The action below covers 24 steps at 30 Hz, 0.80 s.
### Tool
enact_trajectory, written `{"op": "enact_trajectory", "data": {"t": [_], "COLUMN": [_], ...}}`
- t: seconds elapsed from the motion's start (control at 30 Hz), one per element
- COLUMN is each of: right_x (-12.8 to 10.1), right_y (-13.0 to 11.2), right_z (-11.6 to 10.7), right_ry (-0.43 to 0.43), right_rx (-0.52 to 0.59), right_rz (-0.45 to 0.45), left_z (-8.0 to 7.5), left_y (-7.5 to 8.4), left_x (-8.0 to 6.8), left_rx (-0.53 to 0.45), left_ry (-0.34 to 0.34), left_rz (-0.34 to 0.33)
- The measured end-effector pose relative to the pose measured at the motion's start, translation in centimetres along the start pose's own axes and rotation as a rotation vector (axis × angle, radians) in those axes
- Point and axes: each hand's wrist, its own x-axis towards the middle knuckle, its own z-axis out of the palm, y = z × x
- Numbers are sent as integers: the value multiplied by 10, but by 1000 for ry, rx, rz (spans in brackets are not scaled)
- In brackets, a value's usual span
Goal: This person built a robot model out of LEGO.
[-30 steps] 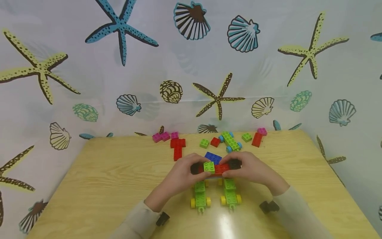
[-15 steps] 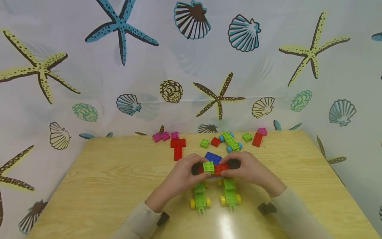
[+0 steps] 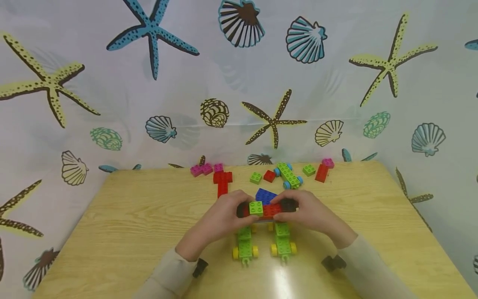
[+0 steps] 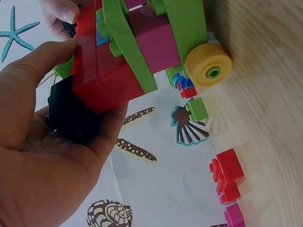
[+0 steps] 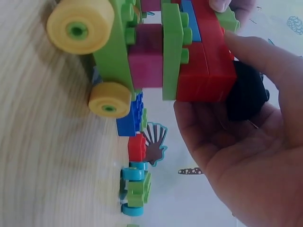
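Observation:
A toy-brick vehicle is held at its far end by both my hands in the head view. My left hand (image 3: pixel 224 216) grips its left side and my right hand (image 3: pixel 311 209) its right, thumbs nearer me. Red bricks (image 3: pixel 270 211) run between them, with a lime brick (image 3: pixel 256 207) on top by the left fingers. Towards me extend two lime wheeled bases (image 3: pixel 245 248) with yellow wheels (image 3: pixel 293 248). The left wrist view shows a black piece (image 4: pixel 71 111) against the left palm. In the right wrist view, pink bricks (image 5: pixel 146 61) sit between lime layers; another black piece (image 5: pixel 246 92) lies within the right hand.
Behind the hands lie a blue brick (image 3: pixel 265 196), a lime car base with blue wheels (image 3: pixel 288 175), red bricks (image 3: pixel 223 178), lime bricks (image 3: pixel 255 177) and pink bricks (image 3: pixel 201 169). A red brick (image 3: pixel 322 172) lies farther right. A patterned cloth (image 3: pixel 186 104) hangs behind the wooden table (image 3: pixel 142 216).
Both hands and the vehicle have shifted slightly left in the head view, with both wheeled bases moving along. Both hands keep their hold.

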Motion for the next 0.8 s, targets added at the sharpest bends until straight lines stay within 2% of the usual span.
{"op": "enact_trajectory", "data": {"t": [0.2,0.37,0.5,0.8], "right_x": [-4,-6,-3,21], "right_y": [6,16,28,56], "right_z": [-13,-35,-51,-77], "right_ry": [-5,32,82,218], "right_rx": [45,67,22,-108], "right_rz": [-34,0,39,106], "left_z": [-7,-11,-12,-14], "left_y": [-6,-12,-16,-16], "left_x": [0,0,-1,-3], "left_rx": [16,18,26,25], "left_ry": [-22,-14,-12,-6], "left_rz": [-25,-64,-61,-51]}}
